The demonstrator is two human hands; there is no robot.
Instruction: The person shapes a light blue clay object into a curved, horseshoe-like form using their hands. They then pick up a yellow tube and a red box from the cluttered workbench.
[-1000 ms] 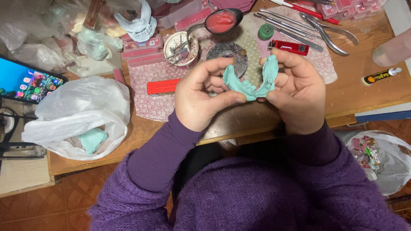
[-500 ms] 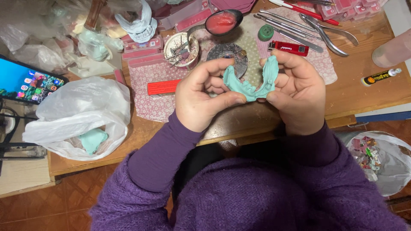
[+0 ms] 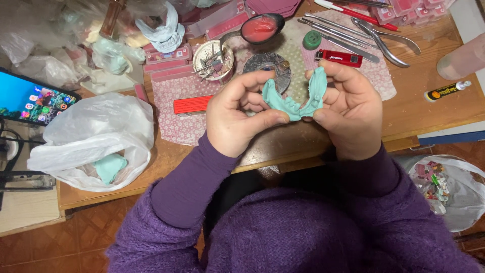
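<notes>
A teal U-shaped dental cast point(image 3: 295, 99) is held between both hands above the near edge of a wooden table point(image 3: 434, 108). My left hand point(image 3: 240, 114) grips its left arm, thumb pressed along the curved base. My right hand point(image 3: 348, 108) pinches the right arm between thumb and fingers. Purple sleeves cover both forearms. The cast's underside is hidden by my fingers.
A red lighter point(image 3: 339, 57), metal pliers and picks point(image 3: 376, 40), a spoon with red wax point(image 3: 257, 28), a small round tin point(image 3: 213, 59) and a pale cast point(image 3: 162, 31) lie beyond the hands. A white bag point(image 3: 96, 139) and a phone point(image 3: 30, 98) sit left; a waste bag point(image 3: 444, 187) hangs right.
The hands and the cast stay almost in the same place; the view has shifted very slightly.
</notes>
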